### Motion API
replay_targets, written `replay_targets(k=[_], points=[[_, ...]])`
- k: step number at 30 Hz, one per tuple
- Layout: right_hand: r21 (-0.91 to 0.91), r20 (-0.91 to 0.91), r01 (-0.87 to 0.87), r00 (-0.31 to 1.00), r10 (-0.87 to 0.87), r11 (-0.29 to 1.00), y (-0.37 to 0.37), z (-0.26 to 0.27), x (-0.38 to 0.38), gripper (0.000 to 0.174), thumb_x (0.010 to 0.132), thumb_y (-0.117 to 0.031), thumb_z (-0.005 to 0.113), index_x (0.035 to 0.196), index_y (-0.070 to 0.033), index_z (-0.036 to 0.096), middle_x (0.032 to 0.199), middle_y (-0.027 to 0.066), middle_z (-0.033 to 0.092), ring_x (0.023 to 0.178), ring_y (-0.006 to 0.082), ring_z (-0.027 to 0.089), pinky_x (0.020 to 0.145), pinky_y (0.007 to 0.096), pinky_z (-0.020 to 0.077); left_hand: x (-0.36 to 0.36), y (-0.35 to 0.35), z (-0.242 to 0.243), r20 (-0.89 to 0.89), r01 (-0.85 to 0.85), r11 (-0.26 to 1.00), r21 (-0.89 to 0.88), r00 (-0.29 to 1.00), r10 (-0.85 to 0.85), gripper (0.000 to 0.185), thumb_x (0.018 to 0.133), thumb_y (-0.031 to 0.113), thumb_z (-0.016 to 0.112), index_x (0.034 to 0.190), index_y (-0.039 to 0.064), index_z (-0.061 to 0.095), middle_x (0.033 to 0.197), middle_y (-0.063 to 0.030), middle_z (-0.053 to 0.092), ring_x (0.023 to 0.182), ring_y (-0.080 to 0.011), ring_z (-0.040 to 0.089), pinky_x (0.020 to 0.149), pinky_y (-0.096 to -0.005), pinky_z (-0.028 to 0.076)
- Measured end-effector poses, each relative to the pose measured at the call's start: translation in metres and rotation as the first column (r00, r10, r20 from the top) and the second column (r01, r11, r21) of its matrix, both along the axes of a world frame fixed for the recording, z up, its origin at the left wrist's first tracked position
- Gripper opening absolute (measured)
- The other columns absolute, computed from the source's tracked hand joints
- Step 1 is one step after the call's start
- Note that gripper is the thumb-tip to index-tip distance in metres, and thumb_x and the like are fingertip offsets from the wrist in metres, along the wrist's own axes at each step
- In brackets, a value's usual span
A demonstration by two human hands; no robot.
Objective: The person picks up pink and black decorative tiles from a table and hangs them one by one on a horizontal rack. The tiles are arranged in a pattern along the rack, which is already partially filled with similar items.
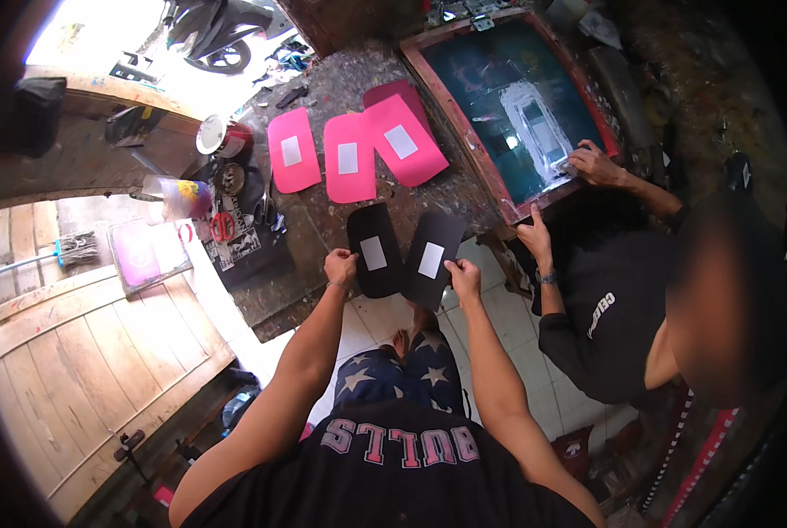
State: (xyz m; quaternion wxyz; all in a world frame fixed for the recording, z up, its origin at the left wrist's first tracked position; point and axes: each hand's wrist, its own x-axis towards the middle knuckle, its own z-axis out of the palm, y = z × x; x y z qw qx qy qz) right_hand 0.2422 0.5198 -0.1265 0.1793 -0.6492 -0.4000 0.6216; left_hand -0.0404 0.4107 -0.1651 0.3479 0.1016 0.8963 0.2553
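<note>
My left hand (341,267) grips the left edge of a black rounded panel (375,280) with a white rectangle (373,254) on it. A second black panel (423,285), also bearing a white rectangle (431,260), is pinched at its right edge by my right hand (464,280). The two panels meet at their lower inner edges, over the front edge of the worktable. Beyond them lie several pink panels with white rectangles: a left one (294,173), a middle one (349,189) and a right one (423,169). The right one partly covers a darker pink piece (393,92).
Right of the pink panels, a co-worker's hands (595,164) touch a wood-framed printing screen (459,129). Red-handled scissors (222,226), dark-handled scissors (265,210), a paint can (235,138) and a plastic cup (185,198) stand or lie at the left of the stained worktable (307,244).
</note>
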Motion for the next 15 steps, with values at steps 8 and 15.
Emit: replay_targets(k=[8,15], points=[[0.295,-0.294,-0.030,0.948,0.120,0.955,-0.008,0.110,0.038,0.017,0.081,-0.007,0.065,0.096,0.002,0.060,0.074,0.0037,0.062,0.063,0.0083,0.056,0.058,0.0230,0.0443,0.028,-0.053,0.130,0.494,-0.128,0.770,0.625,0.829,-0.263,0.016,0.087,0.012,0.067,0.095,0.007,0.053,0.073,0.0029,0.056,0.061,-0.0071,0.053,0.055,-0.0235,0.045],[0.685,-0.078,0.103,0.995,-0.068,0.722,-0.131,0.227,0.116,0.017,0.085,-0.005,0.062,0.101,-0.004,0.061,0.068,-0.0031,0.057,0.060,0.0041,0.051,0.055,0.0211,0.0411,0.086,-0.092,0.256,-0.152,0.337,0.541,0.771,0.921,-0.358,0.025,0.087,0.009,0.063,0.111,0.004,0.056,0.068,-0.0038,0.062,0.064,-0.0042,0.052,0.057,-0.0225,0.043]])
